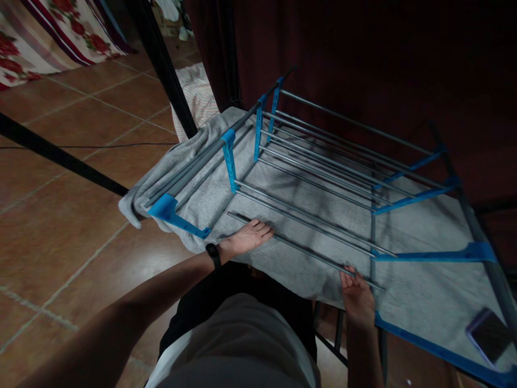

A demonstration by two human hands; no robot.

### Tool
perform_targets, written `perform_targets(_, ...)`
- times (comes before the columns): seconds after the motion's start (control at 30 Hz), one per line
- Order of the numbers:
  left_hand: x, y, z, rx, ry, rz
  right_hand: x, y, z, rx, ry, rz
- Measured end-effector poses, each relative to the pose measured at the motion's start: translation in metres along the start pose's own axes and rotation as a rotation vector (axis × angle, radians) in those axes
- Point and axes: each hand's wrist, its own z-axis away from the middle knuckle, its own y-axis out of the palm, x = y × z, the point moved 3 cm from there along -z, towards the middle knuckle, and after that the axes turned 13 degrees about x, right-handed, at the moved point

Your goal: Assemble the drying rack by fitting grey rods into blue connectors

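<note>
A thin grey metal rod lies crosswise in front of me, just above the grey blanket. My left hand, closed over it from above, grips it near its left end; a black band is on that wrist. Toward the other end, my right hand has its fingers around the rod from the near side, palm partly up. Beyond both hands lies a partly assembled rack with blue plastic brackets and grey tubes. Several crossbars span its two sides. The nearest left bracket has no crossbar in it.
The grey blanket covers the surface under the rack. A phone lies at the right. Black metal posts rise at the left, and a dark red curtain hangs behind. Tiled floor and a cable show at left.
</note>
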Motion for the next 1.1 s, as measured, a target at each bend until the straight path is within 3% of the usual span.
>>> perform_targets(0.3, -0.001, 0.010, 0.002, -0.013, -0.068, 0.151, -0.004, 0.020, 0.006, -0.003, -0.073, 0.043)
perform_targets(0.47, 0.009, 0.020, 0.006, -0.062, -0.104, 0.310, -0.007, 0.034, 0.011, -0.036, -0.070, -0.020)
perform_targets(0.6, 0.018, 0.021, 0.006, -0.129, -0.091, 0.277, -0.005, 0.042, 0.010, 0.008, -0.088, -0.082)
perform_targets(1.1, 0.025, 0.029, 0.006, -0.232, -0.085, 0.244, 0.009, 0.032, -0.003, -0.086, -0.231, -0.153)
